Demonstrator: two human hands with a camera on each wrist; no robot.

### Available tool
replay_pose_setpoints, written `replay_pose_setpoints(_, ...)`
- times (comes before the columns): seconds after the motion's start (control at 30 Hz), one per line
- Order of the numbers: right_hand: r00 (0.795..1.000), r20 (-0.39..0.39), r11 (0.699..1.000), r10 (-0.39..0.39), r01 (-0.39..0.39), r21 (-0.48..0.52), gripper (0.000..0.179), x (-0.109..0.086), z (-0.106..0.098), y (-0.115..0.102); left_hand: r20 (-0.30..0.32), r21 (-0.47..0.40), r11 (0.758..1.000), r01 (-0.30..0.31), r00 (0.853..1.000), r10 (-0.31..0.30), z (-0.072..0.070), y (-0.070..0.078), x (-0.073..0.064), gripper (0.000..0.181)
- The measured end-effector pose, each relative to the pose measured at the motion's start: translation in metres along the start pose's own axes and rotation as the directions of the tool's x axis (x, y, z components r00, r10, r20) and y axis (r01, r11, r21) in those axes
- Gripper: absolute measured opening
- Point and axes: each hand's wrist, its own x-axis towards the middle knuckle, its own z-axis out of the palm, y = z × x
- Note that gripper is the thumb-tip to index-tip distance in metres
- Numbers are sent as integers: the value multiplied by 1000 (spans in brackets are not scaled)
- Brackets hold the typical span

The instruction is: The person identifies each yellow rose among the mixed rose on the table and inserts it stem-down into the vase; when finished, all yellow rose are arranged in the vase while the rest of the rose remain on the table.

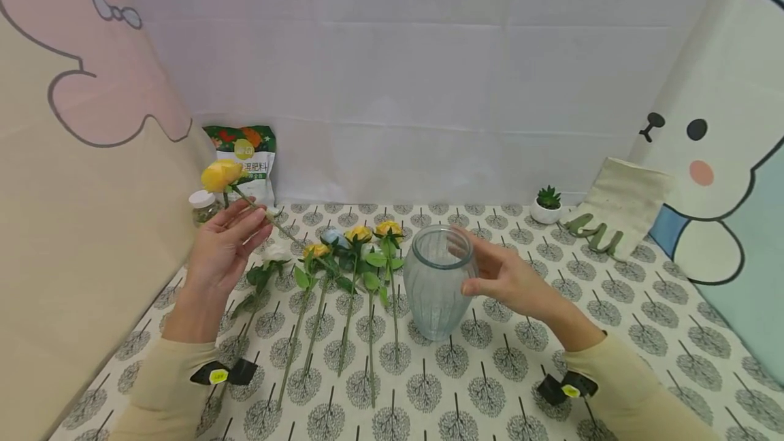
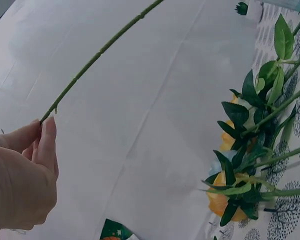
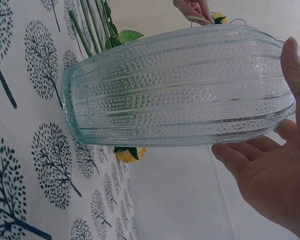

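Observation:
My left hand (image 1: 228, 242) pinches the green stem of a yellow rose (image 1: 222, 175) between thumb and fingertips, raised at the left above the table. In the left wrist view the stem (image 2: 97, 55) slants up and away from the fingers. A clear ribbed glass vase (image 1: 436, 298) stands upright near the middle of the table. At its right side, just below the rim, my right hand (image 1: 517, 281) holds it, thumb in front and fingers behind. Between the hands lie several cut flowers: yellow roses (image 1: 388, 228), a blue rose (image 1: 335, 238) and a white rose (image 1: 275, 252).
At the back left stand a fertilizer bag (image 1: 254, 162) and a white-lidded jar (image 1: 205, 206). Toward the back right are a small potted succulent (image 1: 547, 206) and a pale glove (image 1: 625, 203) with green trim. A tree-print cloth (image 1: 422, 393) covers the table; fabric hangs behind and at both sides.

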Motion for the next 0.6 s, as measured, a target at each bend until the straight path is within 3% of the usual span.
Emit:
replay_pose_setpoints(0.13,1000,-4,1000,-2,2,-13,88,0,0,1,-37,-88,996,-25,999,22,9,-1,-3,24)
replay_pose_setpoints(0.43,1000,-3,1000,4,-4,-19,88,0,-1,0,-67,-139,989,-59,996,50,27,-1,-7,24)
replay_pose_setpoints(0.6,1000,-12,1000,2,-3,-22,88,0,1,0,-78,-181,979,-92,994,79,43,1,-3,21)
